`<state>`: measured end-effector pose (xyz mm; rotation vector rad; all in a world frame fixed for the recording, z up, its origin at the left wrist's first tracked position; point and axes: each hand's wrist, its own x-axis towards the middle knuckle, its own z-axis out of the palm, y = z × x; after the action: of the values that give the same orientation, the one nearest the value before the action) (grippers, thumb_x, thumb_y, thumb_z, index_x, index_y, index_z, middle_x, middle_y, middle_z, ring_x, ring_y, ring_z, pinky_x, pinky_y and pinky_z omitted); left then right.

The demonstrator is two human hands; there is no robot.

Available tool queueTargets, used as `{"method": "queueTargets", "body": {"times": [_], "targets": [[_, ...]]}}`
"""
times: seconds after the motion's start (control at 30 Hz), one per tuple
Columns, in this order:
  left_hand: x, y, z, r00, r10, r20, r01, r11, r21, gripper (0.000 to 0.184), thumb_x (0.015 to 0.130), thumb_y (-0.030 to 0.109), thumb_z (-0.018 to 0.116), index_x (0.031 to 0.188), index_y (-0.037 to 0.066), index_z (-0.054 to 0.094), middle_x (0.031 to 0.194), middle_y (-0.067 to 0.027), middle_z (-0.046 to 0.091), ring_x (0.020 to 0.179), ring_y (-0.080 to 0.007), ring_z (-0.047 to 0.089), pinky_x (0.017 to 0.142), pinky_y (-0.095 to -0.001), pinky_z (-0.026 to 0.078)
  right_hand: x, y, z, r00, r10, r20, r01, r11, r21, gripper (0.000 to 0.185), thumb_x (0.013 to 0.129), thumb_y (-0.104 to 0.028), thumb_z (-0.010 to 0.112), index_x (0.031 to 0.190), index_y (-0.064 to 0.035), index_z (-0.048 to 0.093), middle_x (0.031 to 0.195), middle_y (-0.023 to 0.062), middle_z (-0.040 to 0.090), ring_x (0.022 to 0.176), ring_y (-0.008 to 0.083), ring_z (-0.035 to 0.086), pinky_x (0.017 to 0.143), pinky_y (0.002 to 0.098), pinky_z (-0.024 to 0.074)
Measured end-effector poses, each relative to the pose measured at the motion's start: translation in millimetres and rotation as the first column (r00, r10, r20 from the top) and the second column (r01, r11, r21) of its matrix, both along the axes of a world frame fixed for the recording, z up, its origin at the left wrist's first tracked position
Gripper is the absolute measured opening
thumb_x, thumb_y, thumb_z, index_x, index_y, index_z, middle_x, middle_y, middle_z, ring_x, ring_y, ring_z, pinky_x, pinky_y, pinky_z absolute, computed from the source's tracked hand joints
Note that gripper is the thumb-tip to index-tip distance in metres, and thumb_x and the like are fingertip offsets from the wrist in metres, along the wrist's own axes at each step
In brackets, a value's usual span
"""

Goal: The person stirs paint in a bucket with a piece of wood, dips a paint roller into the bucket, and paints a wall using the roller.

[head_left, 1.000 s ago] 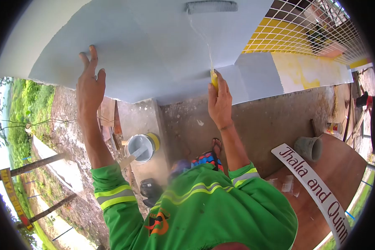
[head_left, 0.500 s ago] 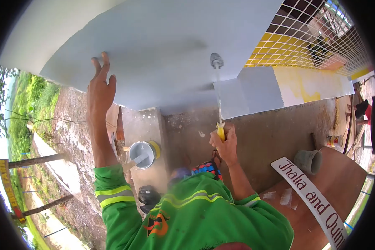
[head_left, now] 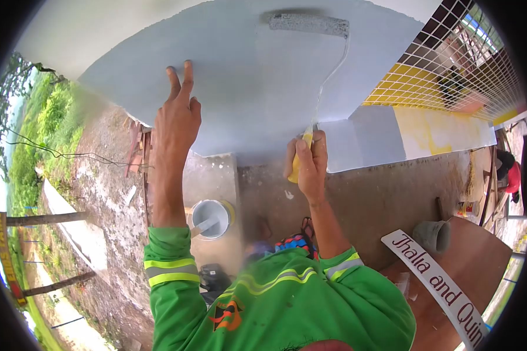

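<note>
My right hand (head_left: 310, 167) is wrapped round the yellow handle of a paint roller (head_left: 309, 24). Its grey, paint-covered sleeve lies sideways against the upper part of the grey-blue wall (head_left: 228, 88), joined to the handle by a thin bent rod. My left hand (head_left: 178, 117) is raised at the left, fingers stretched out and apart against or just in front of the same wall; exact contact is hard to tell. Nothing is in it. Below that arm stands a bucket of grey paint (head_left: 227, 217), with a flat paddle-like stick (head_left: 202, 227) leaning out of it.
White wire mesh (head_left: 433, 70) rises at the right above a ledge painted partly grey, partly yellow-white. A grey bucket (head_left: 432, 236) and a lettered sign board (head_left: 433, 281) lie at the lower right. Another person in red (head_left: 513, 177) is at the far right.
The roller has gone up the wall and turned from end-on to broadside, its handle tilting. My left hand has shifted right along the wall, fingers still spread.
</note>
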<state>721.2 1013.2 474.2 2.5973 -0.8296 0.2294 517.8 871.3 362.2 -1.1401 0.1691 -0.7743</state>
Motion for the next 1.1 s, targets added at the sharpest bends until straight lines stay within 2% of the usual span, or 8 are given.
{"method": "queueTargets", "body": {"times": [0.13,0.3,0.37,0.47,0.57,0.67,0.83,1.1], "targets": [[9,5,-8,0.997,-0.063,0.044,0.064,0.998,-0.026,0.071,0.091,0.009,0.054,0.157,0.025,0.03,0.154,-0.0267,0.033,0.094,-0.0461,0.068,0.079,-0.049,0.06,24,-8,-5,0.977,-0.135,-0.165,0.138,0.99,0.007,0.027,0.107,-0.027,0.045,0.113,-0.0011,0.051,0.067,0.0013,0.05,0.048,0.0064,0.045,0.042,0.0229,0.0374],[14,7,-14,0.993,-0.094,0.074,0.096,0.995,-0.027,0.072,0.091,0.008,0.055,0.156,0.024,0.031,0.153,-0.029,0.034,0.091,-0.0467,0.068,0.078,-0.0488,0.06,-1,-3,-122,0.891,-0.227,-0.393,0.186,0.973,-0.139,0.03,0.107,-0.028,0.046,0.116,-0.0003,0.056,0.066,-0.0022,0.048,0.049,0.004,0.041,0.043,0.0221,0.0338],[11,5,-10,0.995,-0.072,0.063,0.072,0.997,0.003,0.072,0.09,0.008,0.055,0.156,0.024,0.031,0.153,-0.0288,0.034,0.09,-0.0466,0.068,0.078,-0.0484,0.06,-11,5,-130,0.865,-0.231,-0.445,0.186,0.972,-0.144,0.031,0.107,-0.027,0.047,0.116,0.0,0.057,0.066,-0.0029,0.047,0.049,0.0035,0.04,0.043,0.022,0.0327],[11,7,-9,0.998,-0.063,0.031,0.062,0.998,0.018,0.072,0.091,0.008,0.055,0.156,0.024,0.032,0.154,-0.0285,0.033,0.09,-0.0458,0.069,0.078,-0.048,0.06,-8,7,-117,0.869,-0.23,-0.438,0.195,0.973,-0.123,0.033,0.107,-0.028,0.047,0.119,0.0008,0.057,0.065,-0.0033,0.046,0.05,0.003,0.038,0.044,0.0218,0.0319],[19,12,-23,0.972,-0.143,0.186,0.141,0.99,0.026,0.072,0.09,0.009,0.055,0.156,0.023,0.03,0.153,-0.0293,0.035,0.073,-0.0428,0.069,0.068,-0.0489,0.059,22,3,-57,0.901,-0.261,-0.347,0.226,0.964,-0.139,0.034,0.107,-0.029,0.047,0.12,0.0012,0.058,0.065,-0.0032,0.046,0.051,0.0029,0.038,0.044,0.0216,0.0324],[12,12,-21,0.988,-0.101,0.118,0.106,0.994,-0.034,0.07,0.091,0.01,0.056,0.156,0.026,0.033,0.155,-0.0242,0.034,0.089,-0.0419,0.071,0.075,-0.0467,0.06,36,-4,-8,0.927,-0.275,-0.254,0.229,0.953,-0.197,0.035,0.107,-0.03,0.048,0.12,0.0015,0.058,0.064,-0.0029,0.045,0.051,0.0029,0.038,0.045,0.0216,0.033],[-11,29,-32,0.994,-0.096,0.048,0.098,0.995,-0.026,0.067,0.091,0.011,0.056,0.154,0.02,0.035,0.155,-0.0202,0.038,0.084,-0.0394,0.071,0.071,-0.0455,0.059,48,-4,16,0.934,-0.282,-0.218,0.235,0.947,-0.219,0.035,0.107,-0.03,0.048,0.12,0.001,0.058,0.065,-0.0024,0.045,0.053,0.0029,0.039,0.045,0.0217,0.0339],[-17,53,-68,0.995,-0.093,0.041,0.093,0.996,0.013,0.061,0.092,0.012,0.056,0.15,0.017,0.042,0.15,-0.0125,0.046,0.081,-0.0349,0.071,0.066,-0.0422,0.058,18,15,-125,0.867,-0.283,-0.41,0.25,0.959,-0.133,0.029,0.106,-0.029,0.048,0.113,-0.0024,0.057,0.066,-0.0019,0.047,0.051,0.005,0.041,0.045,0.023,0.0354]]}}
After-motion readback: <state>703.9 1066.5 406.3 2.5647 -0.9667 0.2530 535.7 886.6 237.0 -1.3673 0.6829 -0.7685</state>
